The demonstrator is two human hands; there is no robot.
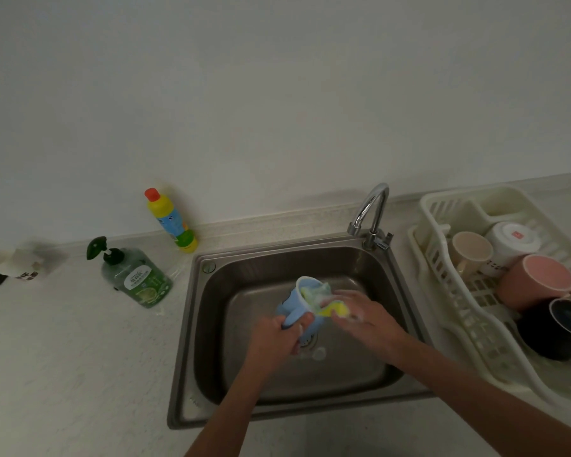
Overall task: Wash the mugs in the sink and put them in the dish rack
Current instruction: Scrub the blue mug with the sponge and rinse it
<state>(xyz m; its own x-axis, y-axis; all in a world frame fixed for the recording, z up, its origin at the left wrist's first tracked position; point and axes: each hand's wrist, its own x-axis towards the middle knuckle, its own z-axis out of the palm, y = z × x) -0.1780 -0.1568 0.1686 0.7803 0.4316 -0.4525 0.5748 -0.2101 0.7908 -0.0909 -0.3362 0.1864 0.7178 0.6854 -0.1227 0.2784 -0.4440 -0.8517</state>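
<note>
Over the steel sink [277,258] my left hand [274,338] grips a light blue mug [299,303] by its handle and lower side, tilted with its mouth toward the back right. My right hand [360,316] holds a yellow sponge [332,308] with suds, pushed against and partly into the mug's rim. In the cream dish rack [439,258] on the right lie a beige mug [470,252], a white mug [511,240], a pink mug [538,280] and a dark mug [561,328].
The curved tap [371,209] stands at the sink's back right, with no water visibly running. A green pump bottle of dish soap [134,275] and a yellow cleaner bottle [172,222] stand on the counter to the left. Small packets [20,267] lie at far left.
</note>
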